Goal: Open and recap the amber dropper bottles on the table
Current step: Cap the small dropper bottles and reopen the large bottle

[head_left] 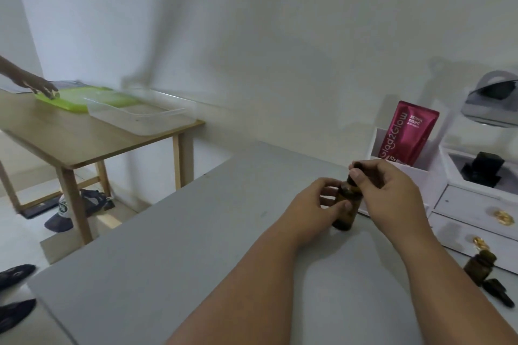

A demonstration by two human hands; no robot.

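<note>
– Amber bottle (346, 213) first: where does it sit in the head view?

– Upright on the grey table (196, 246), toward the far right side, just in front of the white drawer box (471, 204).

– And who has hold of it?

– Both hands. The left hand (316, 204) wraps the body, its fingers (340, 205) curled round the glass low down. The right hand (392, 190) is above, its fingers (355, 176) pinching the dark cap (351, 180) at the neck.

– So a twist at the cap is the step?

– That is my reading, though I cannot tell if the cap is coming off or going on. To do it well, leave the base flat on the table and grip firmly with the left so the glass cannot spin. Turn only the cap. Then move it straight along the neck, so whatever hangs under it does not knock the rim.

– Now the count.

– Two amber bottles. One is in hand. The second bottle (478, 266) is at the right edge and looks uncapped, with one loose dropper cap (497, 291) lying just beside it. Two hands work here, and a third hand (36, 85), another person's, rests on one green tray (73, 103) on the wooden table (70, 137) far left. One clear tub (140, 117) is touching that tray. One red pouch (406, 134) stands in the box, and the drawers show two gold knobs (503, 217).
</note>
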